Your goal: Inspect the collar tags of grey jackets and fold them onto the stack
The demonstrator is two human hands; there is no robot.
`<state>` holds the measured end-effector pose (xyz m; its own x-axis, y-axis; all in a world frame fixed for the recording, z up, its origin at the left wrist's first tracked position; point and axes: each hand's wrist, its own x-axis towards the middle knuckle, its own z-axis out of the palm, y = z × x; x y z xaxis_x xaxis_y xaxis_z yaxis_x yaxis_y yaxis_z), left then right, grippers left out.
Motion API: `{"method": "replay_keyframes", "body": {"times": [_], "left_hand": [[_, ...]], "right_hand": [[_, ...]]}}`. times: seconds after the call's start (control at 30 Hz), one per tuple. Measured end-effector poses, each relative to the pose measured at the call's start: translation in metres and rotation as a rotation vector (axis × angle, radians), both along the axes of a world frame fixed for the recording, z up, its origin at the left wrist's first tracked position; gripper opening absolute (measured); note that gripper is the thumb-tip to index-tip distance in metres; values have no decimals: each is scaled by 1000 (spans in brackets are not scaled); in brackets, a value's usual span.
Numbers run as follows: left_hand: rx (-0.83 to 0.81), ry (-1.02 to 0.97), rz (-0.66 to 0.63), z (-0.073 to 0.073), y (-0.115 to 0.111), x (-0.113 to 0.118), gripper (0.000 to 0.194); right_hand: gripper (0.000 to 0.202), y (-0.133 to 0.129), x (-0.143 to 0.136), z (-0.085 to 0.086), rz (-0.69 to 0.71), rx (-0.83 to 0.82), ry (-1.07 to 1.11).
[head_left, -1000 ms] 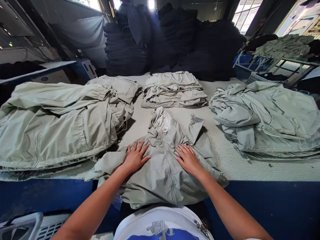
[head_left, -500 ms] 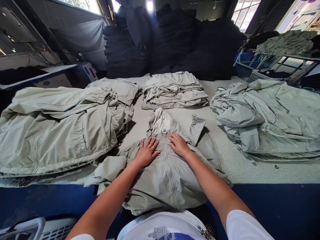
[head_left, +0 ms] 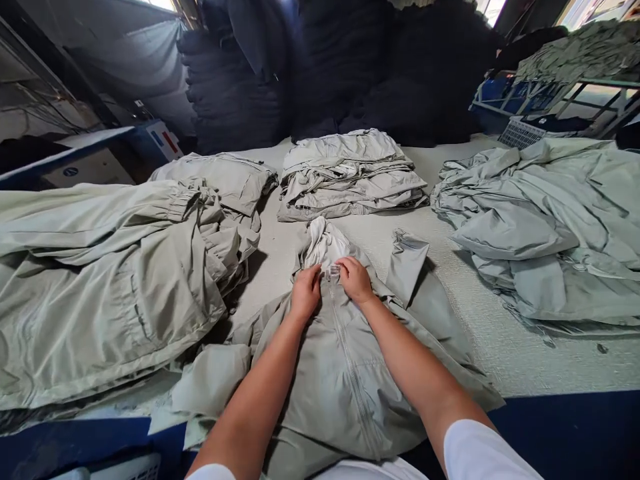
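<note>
A grey-green zip jacket (head_left: 350,373) lies front up before me, its hood toward the far side and its hem hanging over the near table edge. My left hand (head_left: 306,291) is closed on the collar edge, left of the zipper top. On the other side, my right hand (head_left: 356,279) pinches the collar by a small white label (head_left: 334,270) inside the neck. One jacket sleeve (head_left: 407,263) is bent upward on the right; the other sleeve (head_left: 213,377) lies to the left.
Grey-green garments are heaped at left (head_left: 100,287) and right (head_left: 550,240). A folded stack (head_left: 350,173) sits at the back of the pale table (head_left: 480,333). Behind it rise tall dark garment piles (head_left: 340,73). A plastic basket (head_left: 523,133) stands far right.
Both hands have gone from lying flat on the jacket's chest to gripping the collar at either side of the zipper. The view has tipped downward and closer.
</note>
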<state>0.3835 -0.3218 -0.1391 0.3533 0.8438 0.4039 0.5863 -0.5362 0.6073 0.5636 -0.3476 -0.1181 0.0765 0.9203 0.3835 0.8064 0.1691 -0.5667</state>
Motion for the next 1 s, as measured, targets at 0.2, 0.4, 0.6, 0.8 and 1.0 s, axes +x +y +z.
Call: {"method": "replay_keyframes", "body": {"times": [0.2,0.4,0.6,0.8,1.0], "left_hand": [[-15,-98,-36,-3,7,-10,31],[-84,-96,-95,12,9,-8,22],[-97,-44,-186,20,5,-13,18],[-95,20,-160,20,2,-12,12],[-98,-30,-105,20,-3,-10,19]], "right_hand": [[26,1,-7,-2,73,38,4],[5,-1,-12,5,156,-10,-8],[11,-11,1,15,234,-35,119],[10,-13,9,24,326,11,144],[19,-18,3,37,438,18,-124]]}}
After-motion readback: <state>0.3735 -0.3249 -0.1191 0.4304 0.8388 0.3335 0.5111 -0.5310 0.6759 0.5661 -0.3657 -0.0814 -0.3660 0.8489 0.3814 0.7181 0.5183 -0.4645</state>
